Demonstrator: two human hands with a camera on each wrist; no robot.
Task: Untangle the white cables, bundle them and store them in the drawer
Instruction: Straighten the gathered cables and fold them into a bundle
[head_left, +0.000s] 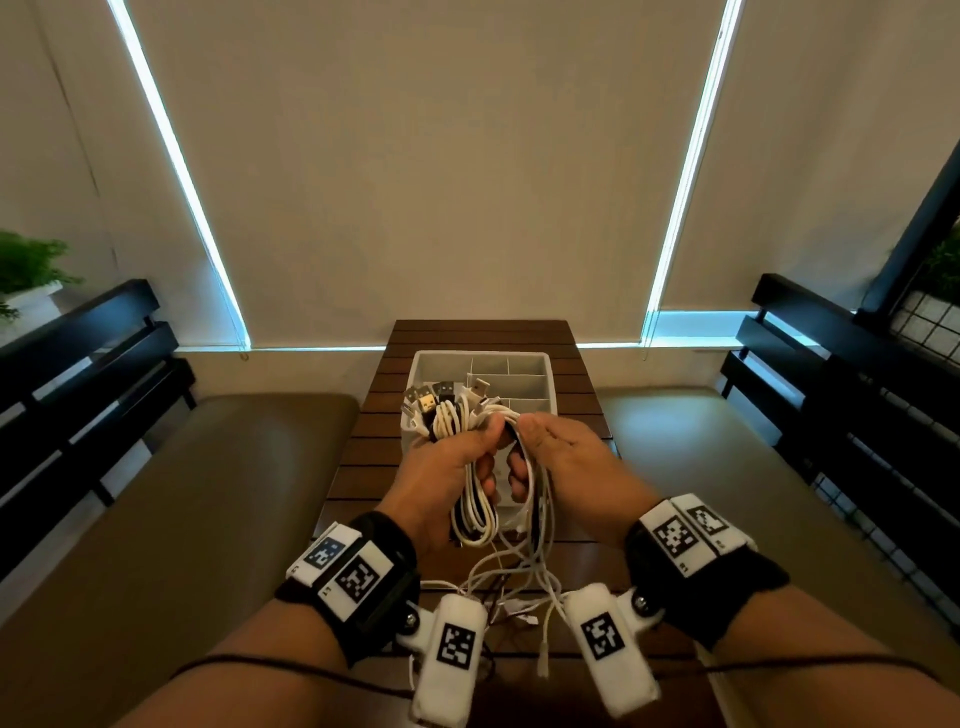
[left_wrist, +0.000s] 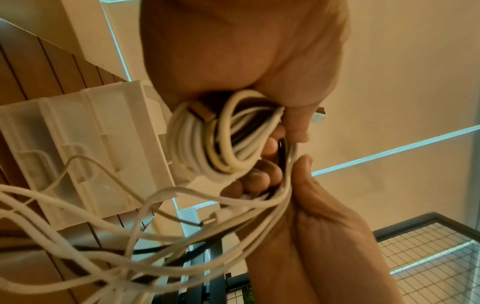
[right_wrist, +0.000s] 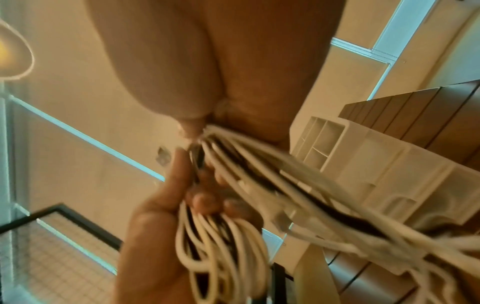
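The left hand (head_left: 447, 467) is curled round a coiled bundle of white cables (head_left: 470, 499) with a few dark strands mixed in, held above the dark slatted wooden bench (head_left: 363, 452). In the head view the right hand (head_left: 566, 462) sits just beside it on the right, pinching the strands where they leave the coil; plug ends fan out at the top, toward the far side. Loose tails (head_left: 519, 577) droop from both hands toward the near edge of the bench. Beyond the hands stands the white plastic drawer with dividers (head_left: 519, 364), its far compartments bare of cable.

From the left wrist, the coil (left_wrist: 207, 139) sits tight in the curled fingers (left_wrist: 296, 123), while the right hand (left_wrist: 324, 205) closes on the strands running off it — slack loops trail down left in front of the drawer (left_wrist: 103, 144).

The right wrist view is blurred; it shows the right thumb and fingers (right_wrist: 192, 121) closed on a fan of strands (right_wrist: 259, 168) and the left hand (right_wrist: 155, 226) cupping the coil (right_wrist: 223, 246).

These cables look light, limp and springy — likely to uncoil if the grip eases. Hold is best taken across the coil's middle, not by the plugs, and the tails fed in before storing.
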